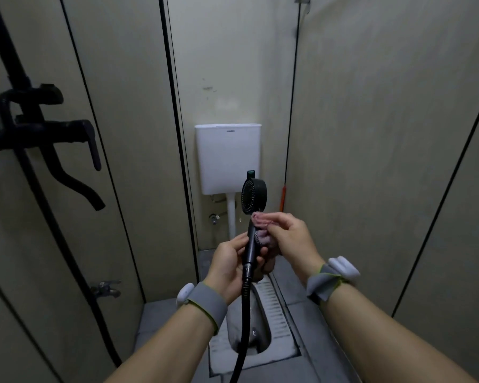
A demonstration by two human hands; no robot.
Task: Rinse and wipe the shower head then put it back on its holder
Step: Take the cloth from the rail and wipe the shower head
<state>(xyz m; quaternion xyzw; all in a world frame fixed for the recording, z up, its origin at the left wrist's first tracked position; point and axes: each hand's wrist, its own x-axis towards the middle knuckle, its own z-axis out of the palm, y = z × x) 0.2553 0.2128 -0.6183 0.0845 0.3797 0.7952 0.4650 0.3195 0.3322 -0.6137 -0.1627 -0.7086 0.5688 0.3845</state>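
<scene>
Where beige wall panels (371, 134) close in, cistern (228, 157), squat pan (271, 308)

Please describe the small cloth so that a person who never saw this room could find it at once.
Find the white cistern on the back wall; in front of it, the left hand holds a black shower head upright by its handle. The cloth is the pinkish crumpled rag that the right hand presses against that handle, just below the round face. It is the only soft, pink thing there.
</scene>
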